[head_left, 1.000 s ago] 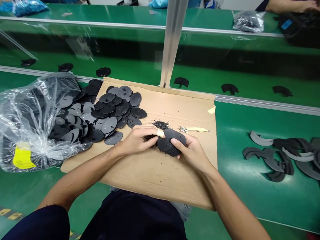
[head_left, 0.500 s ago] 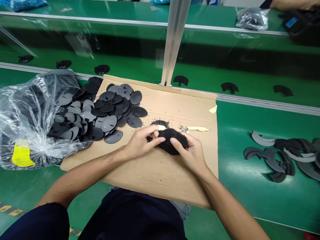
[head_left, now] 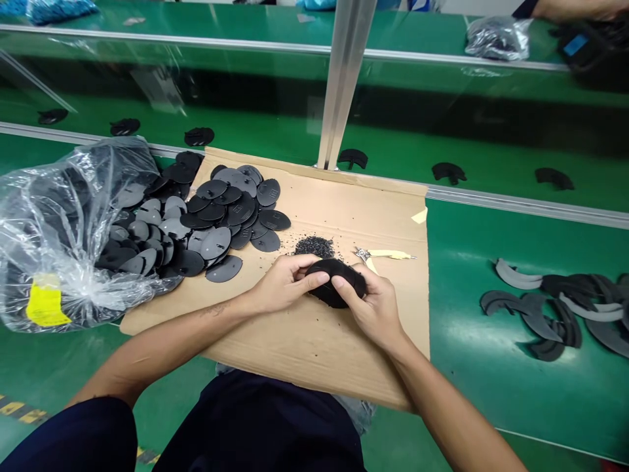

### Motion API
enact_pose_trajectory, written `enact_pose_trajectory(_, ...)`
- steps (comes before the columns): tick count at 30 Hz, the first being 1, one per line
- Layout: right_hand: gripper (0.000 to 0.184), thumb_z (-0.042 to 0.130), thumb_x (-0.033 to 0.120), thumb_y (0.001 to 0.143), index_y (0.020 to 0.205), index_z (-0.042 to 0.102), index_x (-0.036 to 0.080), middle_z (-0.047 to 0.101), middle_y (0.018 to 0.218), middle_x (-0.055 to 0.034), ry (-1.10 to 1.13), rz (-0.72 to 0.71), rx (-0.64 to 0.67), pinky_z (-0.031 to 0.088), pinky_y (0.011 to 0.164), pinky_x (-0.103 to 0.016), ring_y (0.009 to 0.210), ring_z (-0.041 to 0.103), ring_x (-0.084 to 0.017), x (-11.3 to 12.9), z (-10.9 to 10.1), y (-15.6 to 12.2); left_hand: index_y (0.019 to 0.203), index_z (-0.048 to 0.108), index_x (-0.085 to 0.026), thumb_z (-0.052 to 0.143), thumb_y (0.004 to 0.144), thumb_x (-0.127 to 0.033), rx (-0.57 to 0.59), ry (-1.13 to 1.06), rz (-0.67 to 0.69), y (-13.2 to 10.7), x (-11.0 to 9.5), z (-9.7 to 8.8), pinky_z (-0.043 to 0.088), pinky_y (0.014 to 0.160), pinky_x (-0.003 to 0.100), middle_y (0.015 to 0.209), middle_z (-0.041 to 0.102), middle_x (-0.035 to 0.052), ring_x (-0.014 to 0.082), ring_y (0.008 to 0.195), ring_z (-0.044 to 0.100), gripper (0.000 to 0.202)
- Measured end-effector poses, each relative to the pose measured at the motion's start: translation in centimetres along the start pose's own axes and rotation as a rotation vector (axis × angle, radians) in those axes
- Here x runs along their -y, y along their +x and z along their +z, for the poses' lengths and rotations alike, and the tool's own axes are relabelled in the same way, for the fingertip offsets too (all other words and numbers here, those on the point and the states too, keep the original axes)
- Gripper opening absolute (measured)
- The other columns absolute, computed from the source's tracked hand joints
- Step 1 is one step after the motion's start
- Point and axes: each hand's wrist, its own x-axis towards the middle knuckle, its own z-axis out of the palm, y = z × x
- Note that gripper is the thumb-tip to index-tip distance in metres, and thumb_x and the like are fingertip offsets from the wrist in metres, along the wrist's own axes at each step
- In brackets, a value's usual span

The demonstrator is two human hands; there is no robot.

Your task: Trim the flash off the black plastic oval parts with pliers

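Though beyond disc [head_left: 339,292], shavings [head_left: 314,247] beside cutters [head_left: 386,254]

Light: bright, even, from overhead, with no hard shadows.
Soft shadows: beneath the forearms on the cardboard sheet [head_left: 314,341] and beside the grey curved offcuts [head_left: 535,314].
Glare: white streaks on the clear plastic bag [head_left: 54,216], pale sheen on the green table top [head_left: 466,328], and a bright strip down the aluminium post [head_left: 344,78].
Blur: the black disc [head_left: 339,288], between the left hand [head_left: 285,285] and right hand [head_left: 376,308], is smeared and its surface detail lost.
Edges: mild wide-angle stretch at the lower corners. The far upper corners are soft.
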Motion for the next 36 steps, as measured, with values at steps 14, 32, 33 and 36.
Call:
enact_pose_trajectory(14, 0.008, 0.066, 0.024, 0.094, 0.1, 0.071, 0.022, 0.074, 0.09, -0.0047, -0.295, -0.429, 0.041, 0.052, 0.075, -0.033, 0.082, 0.066, -0.018, -0.6, -1.3, 0.8, 0.099, 0.066, -0.015, 0.058, 0.1, -0.038, -0.036, 0.687, 0.459, 0.1, -0.7, -1.4, 0.045, 0.062, 0.023, 0.078, 0.063, 0.0021, 0.0123, 0.067, 0.056, 0.025)
enact_pose_trajectory(32, 0.026, 0.065, 0.008, 0.091, 0.11, 0.073, 0.022, 0.074, 0.098, -0.0068, -0.148, -0.592, 0.033, 0.059, 0.071, -0.028, 0.084, 0.071, -0.016, -1.1, -0.9, 0.4, 0.107, 0.068, -0.015, 0.067, 0.096, -0.031, -0.096, 0.485, 0.7, 0.4, -0.6, -1.2, 0.055, 0.074, 0.029, 0.092, 0.071, 0.0084, 0.0158, 0.084, 0.066, 0.02)
enact_pose_trajectory(33, 0.025, 0.065, 0.008, 0.091, 0.111, 0.073, 0.021, 0.074, 0.098, -0.0075, -0.151, -0.598, 0.044, 0.06, 0.072, -0.028, 0.084, 0.072, -0.016, -1.2, -0.9, 0.5, 0.108, 0.068, -0.015, 0.067, 0.096, -0.029, -0.094, 0.486, 0.711, 0.4, -0.5, -1.2, 0.056, 0.075, 0.029, 0.094, 0.071, 0.0091, 0.016, 0.085, 0.066, 0.019)
enact_pose_trajectory(36, 0.022, 0.066, 0.01, 0.091, 0.11, 0.072, 0.018, 0.074, 0.099, -0.0096, -0.197, -0.626, 0.077, 0.06, 0.072, -0.028, 0.085, 0.072, -0.017, -1.4, -0.9, 0.6, 0.109, 0.066, -0.013, 0.068, 0.095, -0.025, -0.083, 0.509, 0.738, 0.4, -0.3, -1.2, 0.056, 0.075, 0.03, 0.096, 0.072, 0.0112, 0.0166, 0.086, 0.066, 0.019)
